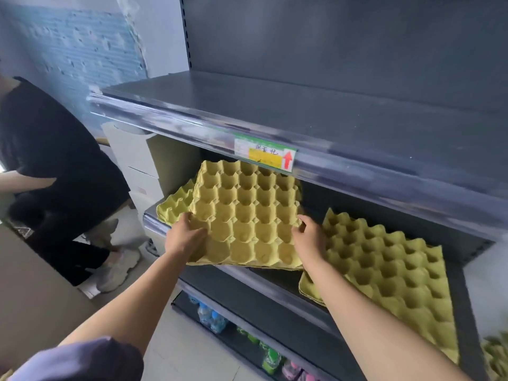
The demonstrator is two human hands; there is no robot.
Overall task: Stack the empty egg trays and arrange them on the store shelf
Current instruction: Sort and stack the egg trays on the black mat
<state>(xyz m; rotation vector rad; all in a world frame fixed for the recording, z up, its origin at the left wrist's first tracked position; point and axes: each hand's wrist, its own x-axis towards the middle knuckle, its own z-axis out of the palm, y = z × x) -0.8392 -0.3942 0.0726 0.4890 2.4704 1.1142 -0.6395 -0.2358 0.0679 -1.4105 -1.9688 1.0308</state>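
The held egg tray (247, 213), yellow pulp with its cups facing up, sits at the front of the middle shelf (275, 280), its near edge jutting past the shelf lip. Its far edge is cut off by the rail of the upper shelf (302, 105), and whether it is one tray or several nested together cannot be told. It overlaps a lower egg tray (176, 203) to the left, of which only a corner strip shows. Just right of it lies another egg tray (384, 273), flat on the same shelf and partly covered by the right forearm. At the bottom right edge, more yellow-green pulp (496, 356) is blurred and cropped.

The shelving is dark grey metal. A price label (265, 154) with a red arrow is clipped to the upper rail; its writing is too small to read. Bottles (211, 320) stand on the lowest shelf. White boxes (134, 166) stand beyond the shelf's left end, and a person in black (55, 160) crouches on the pale floor.

The left hand (184, 237) grips the held tray's near left corner, fingers curled over its top. The right hand (309, 237) holds its right edge with bent fingers.
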